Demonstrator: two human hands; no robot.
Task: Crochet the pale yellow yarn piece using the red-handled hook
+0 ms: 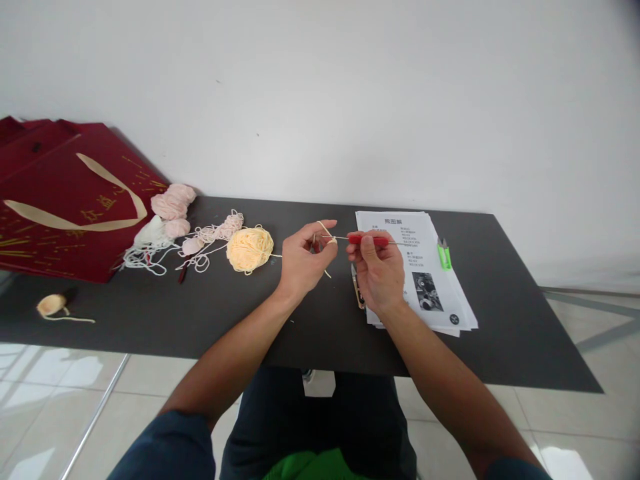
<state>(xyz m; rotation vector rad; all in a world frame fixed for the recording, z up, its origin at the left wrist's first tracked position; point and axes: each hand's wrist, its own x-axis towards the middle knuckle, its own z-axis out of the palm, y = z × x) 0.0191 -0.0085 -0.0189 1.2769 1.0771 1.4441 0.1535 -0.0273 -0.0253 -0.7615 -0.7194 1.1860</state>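
Dark trousers (320, 433) and a green garment (317, 465) show below the near edge of a dark counter (210, 327), where a person works pale yellow yarn with both hands. At the counter's near left sits a small cream cup-shaped piece (51, 305), a loose tail trailing to its right. Above the middle of the counter, the right hand (377, 272) is closed around the red-handled hook (356, 238), its thin metal shaft pointing toward the left hand (303, 259). That hand is partly closed, index finger extended, with a pale yellow strand (324, 229) looped over it and held near the thumb; the stitch itself is too small to make out. Printed sheets (417, 263), bearing a dark photograph (427, 291), lie stacked under and beside the right hand, with metal snips (357, 288) at their left edge and bright green snips (444, 255) on their right edge. Left of the left hand rests a yellow yarn ball (250, 250); farther left are tangled pink yarn (220, 232), white yarn (150, 233) and a pink skein (173, 200) against a deep red gift bag (75, 183) with cream handles. A pale wall (320, 100) stands behind.
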